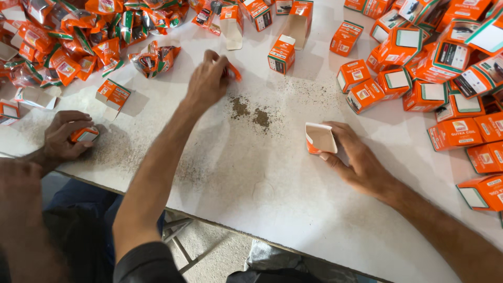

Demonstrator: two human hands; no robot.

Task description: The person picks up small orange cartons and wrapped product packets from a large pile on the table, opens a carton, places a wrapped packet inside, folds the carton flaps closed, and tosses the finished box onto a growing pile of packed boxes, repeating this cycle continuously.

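Looks like you're mid-pack here, on the "grab the next packet" bit. Your right hand [356, 157] is wrapped loosely around a small open orange-and-white box [320, 139], mouth facing about 10 o'clock, sitting on the white surface [272, 209] just right of centre. Fingers curl around the back of it, so it's a hold, not a squeeze.

Your left hand [208, 79] is stretched out toward 12 o'clock, fingers pinched on a small orange packet [234, 71] lying near the middle-top of the surface. I can't tell whether the packet is off the surface or only touched.

Between the two hands there's a patch of spilled dark powder [250, 112]. My read: the packet has to travel from 11 o'clock across to the box mouth at 3, so you'll want to pass over that mess rather than drag through it, and keep the box mouth open.

Filled boxes [419, 78] pile up at 1–2 o'clock, loose packets [78, 42] at 10–11. Another person's hand [65, 136] at 9 o'clock grips its own small orange box.
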